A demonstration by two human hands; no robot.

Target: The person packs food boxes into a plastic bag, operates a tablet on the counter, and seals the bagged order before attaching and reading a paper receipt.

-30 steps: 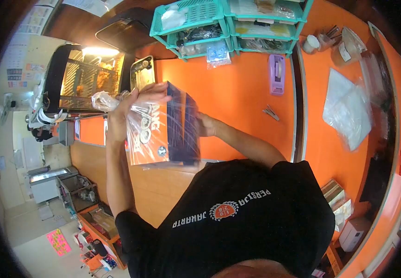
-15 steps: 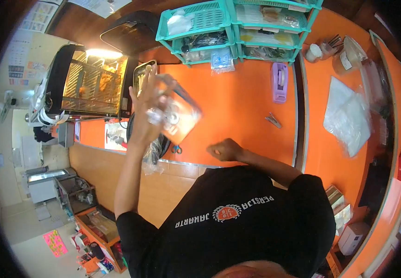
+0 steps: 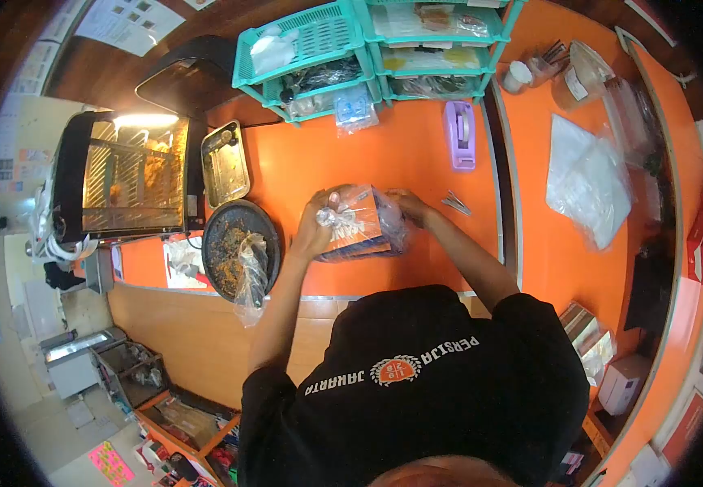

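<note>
My left hand is wrapped round the left side of an orange and dark blue box with white print on its top. Clear plastic, a bag by its look, covers the box and bunches at its right end. There my right hand pinches the plastic with its fingertips, which are partly hidden. The box is over the orange counter, near its front edge. Left of my left hand, a round black pan holds brown crumbs, and a crumpled clear bag lies over its rim.
A lit glass food warmer and a metal tray stand at the left. Turquoise stacking baskets are at the back. A purple tape dispenser and small metal clips lie to the right. Plastic bags lie on the side counter.
My left hand has brought the box from above the pan rightward and down in front of me. My right hand has risen from the counter's front and taken the plastic. The view has shifted slightly.
</note>
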